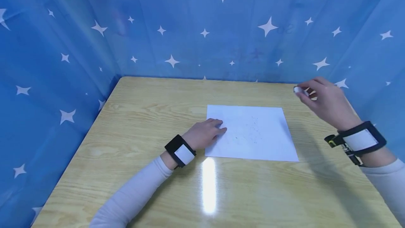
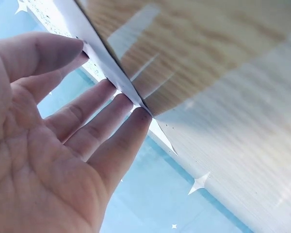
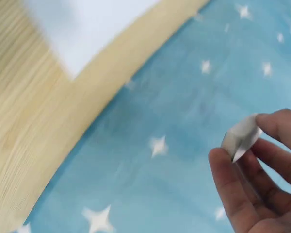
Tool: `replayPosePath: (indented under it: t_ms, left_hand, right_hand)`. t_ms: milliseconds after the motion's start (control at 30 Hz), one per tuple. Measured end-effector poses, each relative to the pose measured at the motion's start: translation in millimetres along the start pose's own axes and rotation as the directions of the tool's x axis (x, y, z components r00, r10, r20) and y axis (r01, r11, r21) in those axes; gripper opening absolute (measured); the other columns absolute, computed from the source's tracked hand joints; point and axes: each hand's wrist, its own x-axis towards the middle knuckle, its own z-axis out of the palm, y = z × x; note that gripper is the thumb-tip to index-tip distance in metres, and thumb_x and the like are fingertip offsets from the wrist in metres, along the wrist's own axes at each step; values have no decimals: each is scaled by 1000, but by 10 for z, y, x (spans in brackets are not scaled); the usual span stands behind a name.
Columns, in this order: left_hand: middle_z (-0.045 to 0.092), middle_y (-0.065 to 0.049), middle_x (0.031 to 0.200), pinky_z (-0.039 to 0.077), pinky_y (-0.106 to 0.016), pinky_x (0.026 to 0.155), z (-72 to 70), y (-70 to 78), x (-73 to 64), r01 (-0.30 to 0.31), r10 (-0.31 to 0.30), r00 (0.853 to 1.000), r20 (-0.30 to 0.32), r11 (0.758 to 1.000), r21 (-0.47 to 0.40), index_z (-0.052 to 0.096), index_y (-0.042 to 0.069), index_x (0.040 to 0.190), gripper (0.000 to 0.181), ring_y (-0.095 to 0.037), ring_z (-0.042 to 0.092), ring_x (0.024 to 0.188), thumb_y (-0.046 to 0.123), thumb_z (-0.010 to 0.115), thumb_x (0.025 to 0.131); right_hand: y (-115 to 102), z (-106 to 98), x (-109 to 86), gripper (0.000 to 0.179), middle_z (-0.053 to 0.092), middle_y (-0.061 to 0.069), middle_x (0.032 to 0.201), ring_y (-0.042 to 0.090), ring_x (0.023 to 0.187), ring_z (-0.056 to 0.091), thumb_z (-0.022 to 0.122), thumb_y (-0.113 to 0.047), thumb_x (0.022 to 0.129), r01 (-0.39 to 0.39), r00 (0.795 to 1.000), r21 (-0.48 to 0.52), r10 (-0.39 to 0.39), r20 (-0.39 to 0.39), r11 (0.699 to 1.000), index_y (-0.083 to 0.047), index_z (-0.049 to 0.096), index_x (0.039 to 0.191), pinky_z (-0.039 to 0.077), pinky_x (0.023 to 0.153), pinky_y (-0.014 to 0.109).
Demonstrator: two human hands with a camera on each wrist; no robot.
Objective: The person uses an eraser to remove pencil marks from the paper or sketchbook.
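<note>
A white sheet of paper (image 1: 272, 136) lies on the wooden table, with small dark specks (image 1: 254, 129) scattered over its middle. My left hand (image 1: 202, 134) rests on the sheet's left edge; in the left wrist view its fingers (image 2: 119, 145) are stretched out with the tips against the paper (image 2: 106, 63). Raised beyond the sheet's far right corner, my right hand (image 1: 330, 103) pinches a small white eraser (image 3: 241, 137) between thumb and fingers. The eraser is held up off the table and has a greyish end.
The wooden table (image 1: 142, 115) extends around the paper on all sides. Behind it and to the left hangs a blue curtain (image 1: 142, 10) with white stars. A bright light reflection (image 1: 209, 185) shows on the tabletop in front of the sheet.
</note>
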Motion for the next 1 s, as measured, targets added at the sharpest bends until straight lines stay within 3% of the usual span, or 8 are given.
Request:
replayPosePath:
  t_ms: [167,500,667,833,900,1000]
  left_hand:
    - [54,-12,138,53,-39,95,-13,-31,27,12,-12,1000,23,1000,-3,59,18,133,37,-25,47,125,15,51,98]
    - [52,-12,141,51,-41,98,18,-19,47,18,-17,998,55,1000,-19,57,19,135,38,-26,44,128,16,49,98]
    - [52,-12,141,50,-41,99,5,-37,30,30,-29,998,53,999,-21,57,19,136,38,-25,44,129,16,49,99]
    - [51,-13,141,49,-41,100,-3,-32,18,25,-23,998,62,999,-40,57,18,135,38,-26,44,128,16,49,99]
    - [52,-13,141,50,-41,100,-5,-24,17,18,-15,998,60,999,-45,58,18,135,38,-26,44,128,15,49,99]
    - [53,-13,140,51,-41,98,-9,-21,22,2,-1,999,36,999,-33,58,17,134,37,-26,45,127,15,49,98]
  right_hand:
    - [275,-127,-52,28,61,22,95,34,79,61,65,-10,89,-63,998,-41,63,-6,997,6,66,111,55,64,57]
    - [715,-28,31,29,67,29,88,37,74,61,62,-18,92,-206,974,-80,212,77,975,9,69,99,49,59,57]
    - [807,230,47,28,69,25,85,31,68,61,63,-20,91,-207,964,-106,221,144,972,6,71,97,50,53,50]
    - [881,625,-75,23,71,21,83,26,63,59,66,-18,87,-223,931,-158,258,260,962,3,72,96,48,46,42]
    - [890,732,-129,22,71,21,83,27,65,59,67,-16,86,-234,917,-171,276,288,957,3,71,96,50,50,45]
    - [888,802,-161,18,70,22,83,31,69,61,67,-11,86,-230,916,-180,275,290,956,5,71,93,52,59,51]
